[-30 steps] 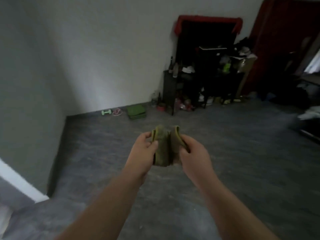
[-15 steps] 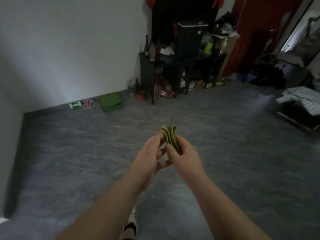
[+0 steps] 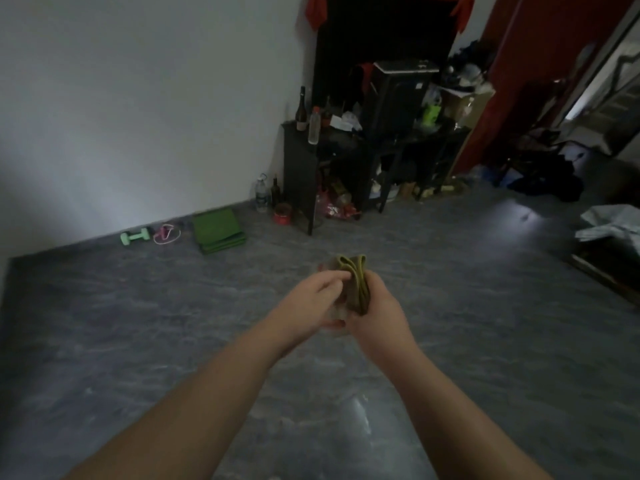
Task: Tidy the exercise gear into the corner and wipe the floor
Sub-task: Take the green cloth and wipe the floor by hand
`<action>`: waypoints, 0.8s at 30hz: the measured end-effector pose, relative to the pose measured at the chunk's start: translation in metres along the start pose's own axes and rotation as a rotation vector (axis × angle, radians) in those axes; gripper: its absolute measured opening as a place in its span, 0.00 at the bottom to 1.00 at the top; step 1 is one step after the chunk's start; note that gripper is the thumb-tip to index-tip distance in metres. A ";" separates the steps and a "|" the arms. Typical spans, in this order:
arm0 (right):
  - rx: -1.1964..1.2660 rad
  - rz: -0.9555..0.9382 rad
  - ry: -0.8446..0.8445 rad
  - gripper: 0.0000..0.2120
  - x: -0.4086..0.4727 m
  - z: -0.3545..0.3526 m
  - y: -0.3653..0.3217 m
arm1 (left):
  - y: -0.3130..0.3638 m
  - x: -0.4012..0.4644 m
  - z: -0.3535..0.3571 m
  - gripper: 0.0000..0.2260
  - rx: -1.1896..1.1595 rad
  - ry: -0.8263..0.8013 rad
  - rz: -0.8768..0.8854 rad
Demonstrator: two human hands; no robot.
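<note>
Folded olive cloth (image 3: 355, 285), upright, gripped by right hand (image 3: 375, 315); left hand (image 3: 308, 306) pinching its near edge. Along the wall on grey floor (image 3: 138, 341): green dumbbell (image 3: 135, 236), pink rope (image 3: 167, 233), folded green mat (image 3: 218, 230).

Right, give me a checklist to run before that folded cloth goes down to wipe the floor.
1. Olive-green folded cloth held by right hand: ok.
2. Left hand touching the cloth: ok.
3. Cloth damp: cannot tell.
4. Mint-green dumbbell, pink looped band and green folded mat by the wall: ok.
5. Grey floor ahead free of gear: ok.
</note>
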State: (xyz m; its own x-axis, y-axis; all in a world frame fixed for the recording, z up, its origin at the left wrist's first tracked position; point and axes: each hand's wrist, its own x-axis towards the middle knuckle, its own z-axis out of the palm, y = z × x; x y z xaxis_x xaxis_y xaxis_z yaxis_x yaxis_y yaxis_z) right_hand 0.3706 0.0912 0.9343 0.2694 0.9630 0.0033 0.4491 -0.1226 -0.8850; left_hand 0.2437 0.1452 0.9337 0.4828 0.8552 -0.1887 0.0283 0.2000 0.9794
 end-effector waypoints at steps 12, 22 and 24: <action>-0.190 -0.132 -0.306 0.28 0.205 -0.041 0.000 | 0.040 0.209 -0.092 0.39 0.735 -0.123 0.140; 0.019 -0.282 -0.176 0.24 0.434 -0.059 0.026 | 0.104 0.406 -0.119 0.11 0.551 -0.110 0.129; 0.291 -0.212 -0.147 0.24 0.482 -0.051 0.034 | 0.111 0.441 -0.133 0.11 0.465 -0.001 0.124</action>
State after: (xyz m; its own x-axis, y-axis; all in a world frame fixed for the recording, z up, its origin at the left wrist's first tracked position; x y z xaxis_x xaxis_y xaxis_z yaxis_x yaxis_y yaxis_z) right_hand 0.5592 0.5389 0.9293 0.0622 0.9863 0.1526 0.2154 0.1361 -0.9670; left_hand 0.3433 0.6084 0.9496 0.5081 0.8585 -0.0687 0.3593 -0.1388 0.9228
